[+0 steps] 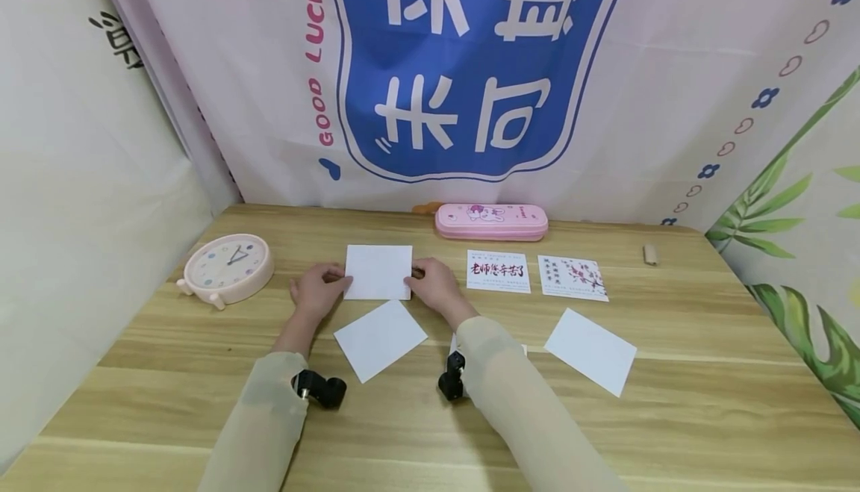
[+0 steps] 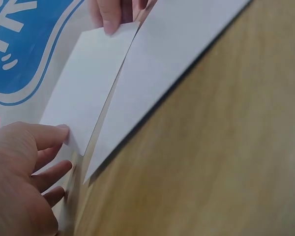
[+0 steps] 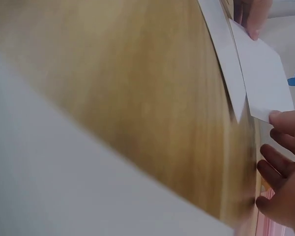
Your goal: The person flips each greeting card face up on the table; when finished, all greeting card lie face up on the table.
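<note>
A blank white card (image 1: pixel 379 272) is held by its two short sides between my hands. My left hand (image 1: pixel 319 290) pinches its left edge, thumb on the near face. At the opposite edge, my right hand (image 1: pixel 435 287) pinches the card in the same way. In the left wrist view the card (image 2: pixel 91 83) looks tilted up off the table, thumbs on its face. Just nearer to me lies another blank white card (image 1: pixel 381 340), turned at an angle. Under my right forearm a further white card (image 1: pixel 454 344) is mostly hidden.
Two printed cards, one with red lettering (image 1: pixel 499 271) and one with blossoms (image 1: pixel 573 278), lie right of my hands. A blank card (image 1: pixel 591 352) is nearer. A pink pencil case (image 1: pixel 492 222) stands at the back, a pink clock (image 1: pixel 228 269) at left, a small beige block (image 1: pixel 649 254) at right.
</note>
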The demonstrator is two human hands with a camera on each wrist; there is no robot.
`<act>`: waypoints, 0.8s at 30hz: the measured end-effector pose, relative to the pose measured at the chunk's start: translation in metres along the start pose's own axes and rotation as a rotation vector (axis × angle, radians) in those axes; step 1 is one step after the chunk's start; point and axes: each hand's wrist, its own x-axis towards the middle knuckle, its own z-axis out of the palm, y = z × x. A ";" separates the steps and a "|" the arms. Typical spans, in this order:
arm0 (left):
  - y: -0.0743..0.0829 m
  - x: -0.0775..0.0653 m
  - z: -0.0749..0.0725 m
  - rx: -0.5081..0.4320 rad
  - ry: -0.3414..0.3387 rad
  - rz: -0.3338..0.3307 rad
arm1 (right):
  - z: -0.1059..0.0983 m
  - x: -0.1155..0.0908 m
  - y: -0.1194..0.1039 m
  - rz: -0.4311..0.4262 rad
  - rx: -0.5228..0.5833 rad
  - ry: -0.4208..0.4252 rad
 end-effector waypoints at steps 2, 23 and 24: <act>0.001 0.000 0.000 -0.007 0.020 -0.007 | 0.000 0.001 0.000 0.021 0.079 0.016; 0.014 0.000 0.000 -0.378 0.004 0.026 | -0.016 0.002 -0.002 0.156 0.607 0.071; 0.015 -0.001 -0.001 -0.392 -0.002 0.015 | -0.018 0.001 -0.003 0.168 0.629 0.066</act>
